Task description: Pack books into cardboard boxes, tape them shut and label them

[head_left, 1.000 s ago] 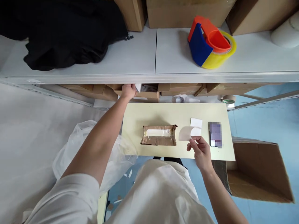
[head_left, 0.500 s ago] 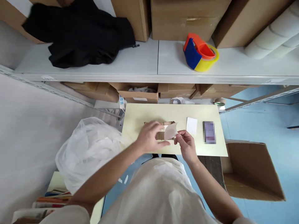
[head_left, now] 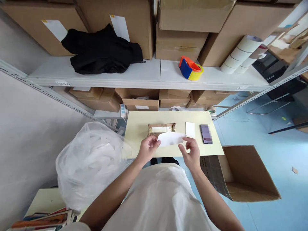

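A white paper label (head_left: 170,139) is stretched between my two hands, just above the table's near half. My left hand (head_left: 148,148) pinches its left end between thumb and fingers. At the other end, my right hand (head_left: 192,153) has its index fingertip on the label's edge, while the thumb sits lower, a little apart. Behind the label lies a small brown package (head_left: 162,125) with a pale strip on top; the label hides part of its near side. A white rectangular card or pad (head_left: 190,129) rests to the right, beside a phone (head_left: 206,134) with a blurred screen.
The pale yellow table (head_left: 134,117) stands against a grey shelf (head_left: 144,77) with cardboard boxes, a tape dispenser (head_left: 191,68) and a black garment (head_left: 103,53). A stuffed clear plastic bag (head_left: 89,163) is at the left. An open carton (head_left: 243,179) stands at the right.
My left hand has moved to the label's left end and closed on it. The label, curled in my right hand before, is now spread wide. The camera view has shifted.
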{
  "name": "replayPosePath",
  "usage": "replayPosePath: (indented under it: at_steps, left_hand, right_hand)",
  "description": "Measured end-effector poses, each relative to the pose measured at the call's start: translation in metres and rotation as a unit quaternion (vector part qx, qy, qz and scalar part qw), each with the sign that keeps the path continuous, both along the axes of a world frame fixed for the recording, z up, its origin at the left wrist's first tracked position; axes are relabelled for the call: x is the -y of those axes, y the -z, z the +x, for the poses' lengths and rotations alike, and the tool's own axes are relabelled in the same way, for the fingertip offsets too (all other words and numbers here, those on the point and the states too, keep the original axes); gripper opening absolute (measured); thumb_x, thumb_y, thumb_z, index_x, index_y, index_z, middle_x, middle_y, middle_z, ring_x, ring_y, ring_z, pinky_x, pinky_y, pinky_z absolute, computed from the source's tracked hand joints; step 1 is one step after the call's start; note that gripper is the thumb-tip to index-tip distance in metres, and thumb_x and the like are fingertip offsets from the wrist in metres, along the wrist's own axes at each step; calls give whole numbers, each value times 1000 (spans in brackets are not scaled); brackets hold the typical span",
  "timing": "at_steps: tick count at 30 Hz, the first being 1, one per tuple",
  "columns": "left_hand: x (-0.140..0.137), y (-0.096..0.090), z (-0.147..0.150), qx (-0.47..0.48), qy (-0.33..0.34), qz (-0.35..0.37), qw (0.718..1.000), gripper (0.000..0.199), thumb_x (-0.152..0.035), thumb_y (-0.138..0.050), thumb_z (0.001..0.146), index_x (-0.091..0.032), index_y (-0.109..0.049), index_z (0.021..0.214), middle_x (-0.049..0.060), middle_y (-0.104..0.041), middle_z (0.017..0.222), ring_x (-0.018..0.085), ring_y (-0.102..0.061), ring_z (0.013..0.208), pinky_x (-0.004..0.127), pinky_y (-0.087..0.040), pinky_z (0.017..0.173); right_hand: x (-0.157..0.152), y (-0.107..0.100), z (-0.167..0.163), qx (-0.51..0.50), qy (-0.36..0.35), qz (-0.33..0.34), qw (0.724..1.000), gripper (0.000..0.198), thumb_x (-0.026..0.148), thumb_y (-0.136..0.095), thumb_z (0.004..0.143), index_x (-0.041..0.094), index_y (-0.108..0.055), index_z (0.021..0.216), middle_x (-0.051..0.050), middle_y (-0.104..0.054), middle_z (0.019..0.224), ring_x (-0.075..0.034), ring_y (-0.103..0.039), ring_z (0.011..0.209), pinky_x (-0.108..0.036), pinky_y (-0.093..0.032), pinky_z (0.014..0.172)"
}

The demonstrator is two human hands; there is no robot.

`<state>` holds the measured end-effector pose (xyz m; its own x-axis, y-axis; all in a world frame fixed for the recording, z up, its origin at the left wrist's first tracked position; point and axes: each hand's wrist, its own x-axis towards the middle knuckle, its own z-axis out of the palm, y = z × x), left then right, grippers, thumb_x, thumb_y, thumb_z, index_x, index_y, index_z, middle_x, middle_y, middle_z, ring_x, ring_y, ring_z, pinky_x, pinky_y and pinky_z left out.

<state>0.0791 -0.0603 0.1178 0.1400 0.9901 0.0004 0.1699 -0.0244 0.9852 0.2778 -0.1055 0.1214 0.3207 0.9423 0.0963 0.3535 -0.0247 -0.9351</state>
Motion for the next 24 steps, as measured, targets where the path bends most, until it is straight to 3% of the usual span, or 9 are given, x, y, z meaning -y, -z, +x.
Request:
replayPosePath:
  at_steps: [3, 7, 13, 16, 20, 24]
  left_hand:
    - [5, 5, -2, 37, 9, -53, 998, 25, -41, -65, 77, -18, -56, 74, -2, -57, 67, 11, -54, 60, 23, -44, 59]
    - [16, 22, -5, 49, 0, -89, 995, 24, -42, -64, 75, -18, -60, 75, 0, -63, 70, 12, -58, 64, 24, -47, 63]
    - [20, 62, -18, -77, -43, -123, 988, 18, -37, -64, 73, -19, -67, 71, 2, -69, 68, 17, -64, 64, 28, -50, 63]
    - [-2, 67, -22, -182, -25, -93, 979, 14, -33, -61, 76, -21, -69, 72, 3, -72, 73, 19, -67, 69, 29, -50, 67]
    - [-48, 58, -18, -345, 6, -59, 937, 12, -28, -60, 78, -23, -72, 77, 4, -75, 84, 21, -69, 81, 30, -50, 74]
    - [-84, 57, -11, -400, 2, -75, 913, 14, -26, -60, 77, -22, -73, 78, 7, -75, 92, 26, -68, 90, 32, -50, 73]
  right_hand:
    - [1, 9, 10, -3, 67, -10, 998, 42, 45, -68, 75, 22, -57, 107, -7, -61, 101, -18, -52, 79, -34, -44, 69]
    - [2, 25, 10, -94, 27, -71, 993, 32, 52, -63, 78, 20, -59, 79, -1, -59, 68, -15, -50, 61, -29, -41, 59]
    - [5, 55, 1, -97, 13, -131, 987, 40, 59, -66, 72, 19, -60, 73, 0, -58, 59, -14, -50, 54, -27, -40, 52]
    - [-14, 67, 1, -59, 9, -154, 986, 39, 58, -64, 73, 19, -61, 73, -1, -61, 60, -15, -51, 54, -28, -41, 53]
    - [-58, 74, 2, 46, -6, -175, 983, 29, 48, -59, 78, 20, -62, 74, -4, -66, 68, -17, -56, 59, -29, -43, 57]
    - [-93, 77, -1, 154, -13, -195, 969, 18, 37, -57, 80, 21, -66, 80, -6, -71, 82, -19, -63, 75, -29, -45, 65]
